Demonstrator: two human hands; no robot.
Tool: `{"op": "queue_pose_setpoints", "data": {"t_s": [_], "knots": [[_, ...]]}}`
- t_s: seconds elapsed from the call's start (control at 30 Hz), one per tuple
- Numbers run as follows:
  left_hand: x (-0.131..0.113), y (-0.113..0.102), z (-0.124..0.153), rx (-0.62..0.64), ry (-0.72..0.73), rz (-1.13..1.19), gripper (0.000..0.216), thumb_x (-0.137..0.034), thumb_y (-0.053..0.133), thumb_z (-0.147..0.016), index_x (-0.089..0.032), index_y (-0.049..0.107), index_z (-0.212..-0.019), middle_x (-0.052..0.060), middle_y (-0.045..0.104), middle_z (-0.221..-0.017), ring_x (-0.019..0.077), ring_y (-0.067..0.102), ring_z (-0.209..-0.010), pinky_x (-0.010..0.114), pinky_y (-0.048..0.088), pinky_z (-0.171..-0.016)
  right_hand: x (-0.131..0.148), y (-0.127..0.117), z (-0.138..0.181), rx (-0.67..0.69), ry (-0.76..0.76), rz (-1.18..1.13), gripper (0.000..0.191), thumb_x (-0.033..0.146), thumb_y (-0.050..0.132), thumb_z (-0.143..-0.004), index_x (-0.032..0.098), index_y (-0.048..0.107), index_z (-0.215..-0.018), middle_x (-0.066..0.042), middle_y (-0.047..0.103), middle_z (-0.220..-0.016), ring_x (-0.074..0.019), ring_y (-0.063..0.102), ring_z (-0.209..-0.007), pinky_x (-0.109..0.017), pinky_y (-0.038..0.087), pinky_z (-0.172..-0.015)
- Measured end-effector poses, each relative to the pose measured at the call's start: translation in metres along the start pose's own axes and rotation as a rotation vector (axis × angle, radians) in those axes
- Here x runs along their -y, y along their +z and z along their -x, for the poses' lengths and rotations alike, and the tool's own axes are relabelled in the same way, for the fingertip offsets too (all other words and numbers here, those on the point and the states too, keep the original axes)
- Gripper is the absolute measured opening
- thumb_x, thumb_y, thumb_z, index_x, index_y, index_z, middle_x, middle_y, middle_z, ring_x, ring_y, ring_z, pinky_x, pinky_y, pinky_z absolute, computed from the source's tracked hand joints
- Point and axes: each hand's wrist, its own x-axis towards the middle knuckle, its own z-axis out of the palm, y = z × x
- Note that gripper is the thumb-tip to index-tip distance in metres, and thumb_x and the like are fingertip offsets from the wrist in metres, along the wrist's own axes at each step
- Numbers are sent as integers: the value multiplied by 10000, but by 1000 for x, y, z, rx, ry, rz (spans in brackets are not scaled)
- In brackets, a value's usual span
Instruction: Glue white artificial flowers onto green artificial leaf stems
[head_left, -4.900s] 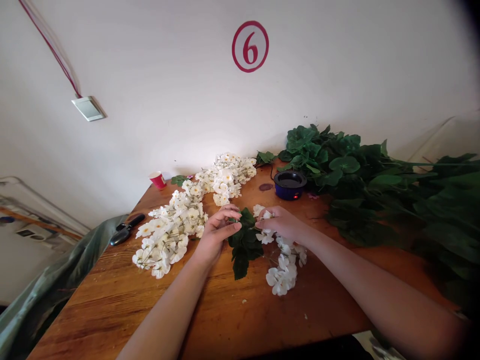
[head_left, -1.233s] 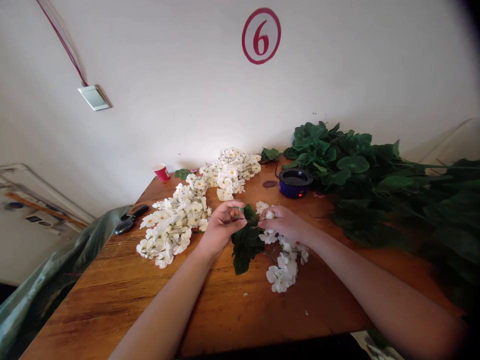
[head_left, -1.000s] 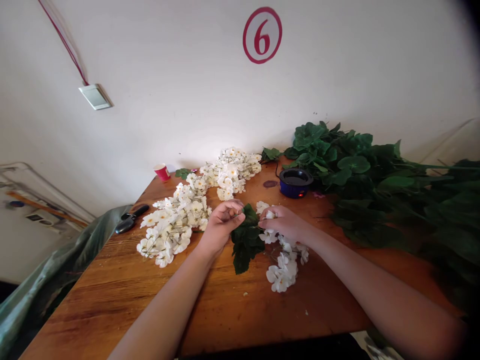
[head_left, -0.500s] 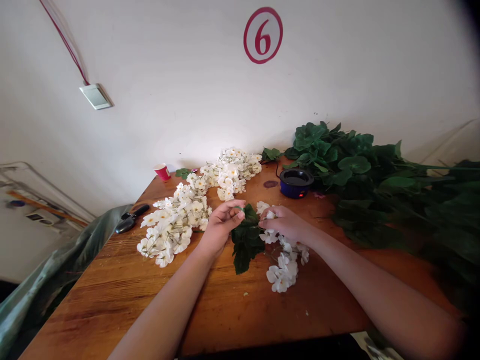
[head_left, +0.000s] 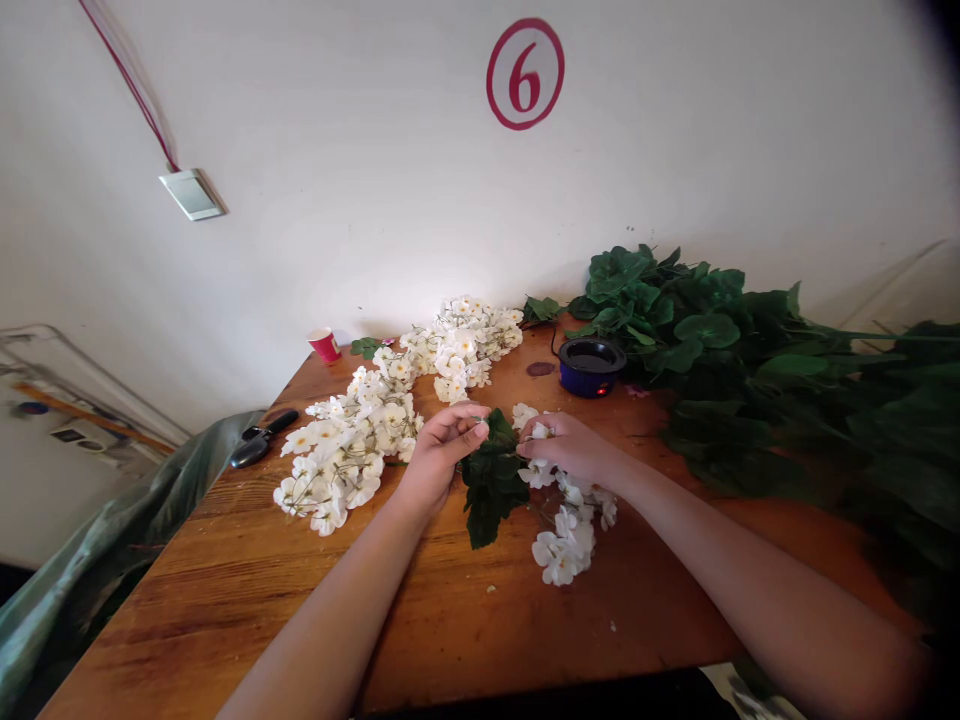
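- Left hand [head_left: 439,455]: fingers curled, tips pinched together at the top of the leafy sprig [head_left: 491,490]; anything held is too small to make out.
- Right hand [head_left: 566,445]: fingers bent, pinching the top of a white flower spray [head_left: 562,545] and hiding its uppermost blooms.
- Position: sprig and spray lie side by side between the hands, on the wooden table [head_left: 225,610]. The sprig is dark green; the spray has open, papery-looking petals.
- Also on the table: two white flower bunches [head_left: 345,450] [head_left: 461,345], touching each other, left of the hands; one red paper cup [head_left: 324,345]; one blue pot [head_left: 591,367]; one pair of black cutters [head_left: 259,445].
- Right: heap of green leaves [head_left: 705,340], cut off by the frame edge.
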Motion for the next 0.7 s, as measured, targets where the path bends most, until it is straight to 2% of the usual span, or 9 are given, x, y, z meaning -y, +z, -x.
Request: {"op": "queue_pose_setpoints", "data": {"t_s": [0.23,0.4,0.57,0.7], "knots": [[-1,2,-1,21,11,53,315,-203,809,-723,-231,707,-1019,6,640,-898,105,539,-767,234,408,-695,-5,1,-3,-8,-8,-11,161,343,675,-734,190,652,-775,-9,642,-726,-169,568,-671,-256,390,-607],[1,2,-1,19,22,38,231,-200,796,-739,-220,714,-954,-1,639,-856,96,530,-745,221,404,-672,-6,2,-3,7,-16,-19,172,356,662,-745,187,641,-769,7,606,-678,-155,547,-635,-248,372,-579],[2,3,-1,-23,30,18,176,-231,799,-737,-212,736,-900,16,657,-940,109,556,-770,243,421,-689,-4,2,-2,9,-24,-15,165,348,662,-742,186,653,-772,9,611,-682,-155,552,-643,-252,380,-605],[-1,3,-1,-24,23,27,143,-256,794,-742,-213,755,-872,22,664,-922,121,567,-759,257,420,-676,-5,1,-2,0,-21,1,175,362,670,-738,190,654,-763,6,620,-691,-158,550,-640,-258,381,-611]]}}
